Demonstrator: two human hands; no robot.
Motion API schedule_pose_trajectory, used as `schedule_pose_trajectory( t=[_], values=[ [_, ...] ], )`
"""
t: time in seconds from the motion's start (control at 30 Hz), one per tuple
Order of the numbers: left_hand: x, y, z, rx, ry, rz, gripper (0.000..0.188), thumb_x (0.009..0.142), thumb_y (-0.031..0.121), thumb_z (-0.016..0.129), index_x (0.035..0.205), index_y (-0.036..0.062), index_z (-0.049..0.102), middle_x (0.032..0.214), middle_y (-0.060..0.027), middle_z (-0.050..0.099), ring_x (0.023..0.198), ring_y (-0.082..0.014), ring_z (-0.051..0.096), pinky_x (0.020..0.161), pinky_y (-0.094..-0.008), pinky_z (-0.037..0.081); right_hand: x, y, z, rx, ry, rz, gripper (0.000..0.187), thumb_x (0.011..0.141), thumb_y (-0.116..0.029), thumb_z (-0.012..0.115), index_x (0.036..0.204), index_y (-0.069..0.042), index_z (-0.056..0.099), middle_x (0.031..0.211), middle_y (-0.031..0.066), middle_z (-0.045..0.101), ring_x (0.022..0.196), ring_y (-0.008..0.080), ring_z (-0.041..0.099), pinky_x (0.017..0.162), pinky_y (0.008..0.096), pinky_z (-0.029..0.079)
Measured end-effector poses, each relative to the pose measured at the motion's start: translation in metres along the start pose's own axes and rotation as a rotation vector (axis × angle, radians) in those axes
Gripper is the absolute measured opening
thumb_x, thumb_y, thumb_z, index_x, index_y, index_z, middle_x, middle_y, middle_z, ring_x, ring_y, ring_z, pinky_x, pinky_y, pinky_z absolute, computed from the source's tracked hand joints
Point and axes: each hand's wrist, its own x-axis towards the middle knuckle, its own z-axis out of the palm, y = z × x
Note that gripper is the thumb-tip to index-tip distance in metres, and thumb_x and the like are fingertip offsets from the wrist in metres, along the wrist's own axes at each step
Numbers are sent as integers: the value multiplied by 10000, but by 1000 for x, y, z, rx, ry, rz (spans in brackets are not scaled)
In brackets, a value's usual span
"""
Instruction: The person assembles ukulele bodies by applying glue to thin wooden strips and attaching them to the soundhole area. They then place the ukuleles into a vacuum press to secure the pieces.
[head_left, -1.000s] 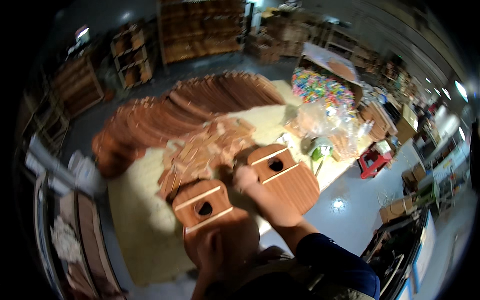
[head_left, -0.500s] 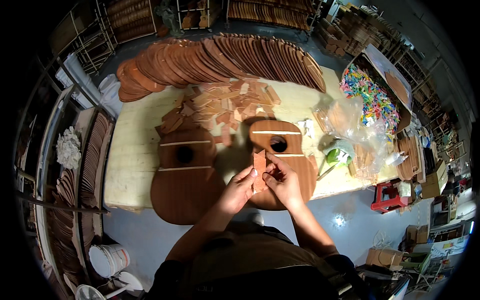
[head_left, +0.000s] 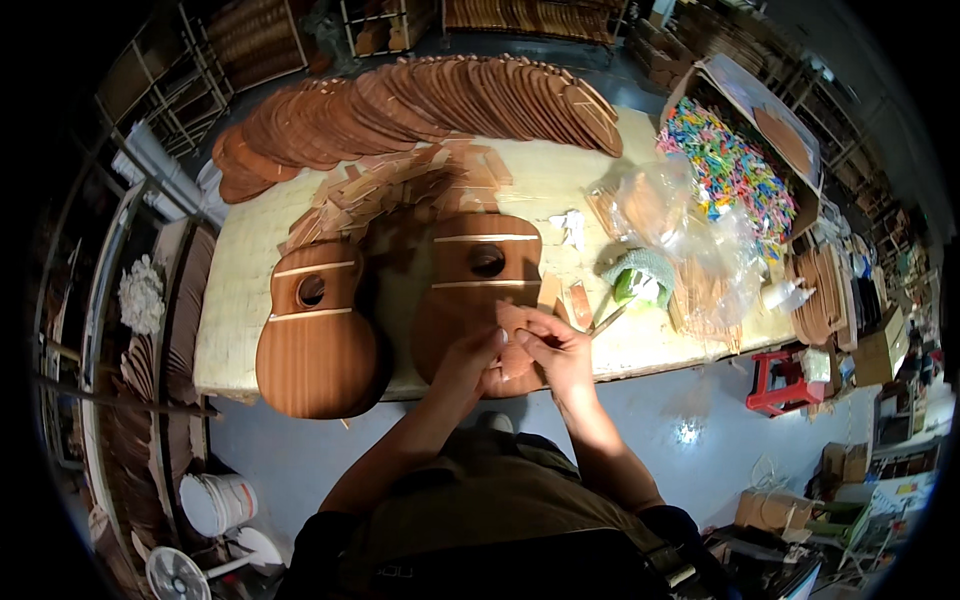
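A thin reddish wood strip (head_left: 512, 322) is pinched in both hands above the lower part of a guitar-shaped wooden board. My left hand (head_left: 474, 358) grips its left edge, and my right hand (head_left: 560, 352) has thumb and fingers closed on its right side. Beneath them lies that guitar-shaped board (head_left: 445, 315), with a round sound hole and two pale crosswise bars. To its left rests a matching guitar-shaped board (head_left: 315, 365), near the table's front edge. Part of the strip is hidden by my fingers.
Behind the boards lies a heap of wood offcuts (head_left: 390, 185), then a long row of guitar-shaped plates (head_left: 420, 105). On the right are a green container (head_left: 638, 288) with a cloth over it, clear plastic bags (head_left: 655, 200) and a box of colourful clips (head_left: 715, 150). A red stool (head_left: 782, 385) stands beyond.
The view has shifted, so the table and boards sit further left in it. Both hands still hold the wood strip, which now looks more tilted and more covered by my fingers.
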Motion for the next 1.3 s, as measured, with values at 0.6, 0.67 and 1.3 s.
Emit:
schedule_pose_trajectory(
  t=[0.6,0.67,1.3],
  values=[
    [-9,-8,-45,-179,-97,28,439,993,257,431,1361,22,396,1161,-119,583,1143,-273,554,993,-452,444,27,12,-68,-607,335,-227,213,870,-94,627,1060,-7,666,956,149,676,840,238,638,743,327,511],
    [-6,-11,-50,-232,-146,10,449,985,248,437,1369,21,387,1164,-117,577,1178,-289,528,1043,-482,397,36,26,-117,-952,523,-297,210,811,-52,637,1014,-10,672,897,160,654,831,324,608,770,366,497],
    [-11,-14,-62,-204,-275,76,495,967,102,492,1413,-9,309,1215,-142,551,1211,-288,510,1049,-427,411,148,64,-77,-1545,154,476,349,912,-130,483,1225,10,548,1237,172,595,1106,288,611,880,347,515]
  ],
)
